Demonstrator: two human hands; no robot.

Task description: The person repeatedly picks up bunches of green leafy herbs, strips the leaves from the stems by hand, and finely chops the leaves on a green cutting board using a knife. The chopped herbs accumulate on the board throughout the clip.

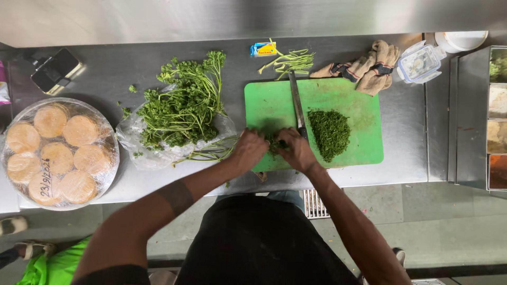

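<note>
Parsley bunch (273,141): on green cutting board (364,105), near its front edge, pinned under clenched left hand (248,150). Right hand (297,150) grasps knife (297,105), blade pointing to counter's back edge. Chopped pile (330,132) just beside. Loose parsley (182,105) left of board.

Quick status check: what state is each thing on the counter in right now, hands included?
Left hand: closed on a herb bunch on the green cutting board.
Right hand: grip shut on the knife handle; blade flat on the board.
Chopped herb pile: finely cut, heaped.
Uncut herbs: whole, on an open plastic bag.
Round tray: film-wrapped.
Clear container: lid on.
Cloth: crumpled.
</note>
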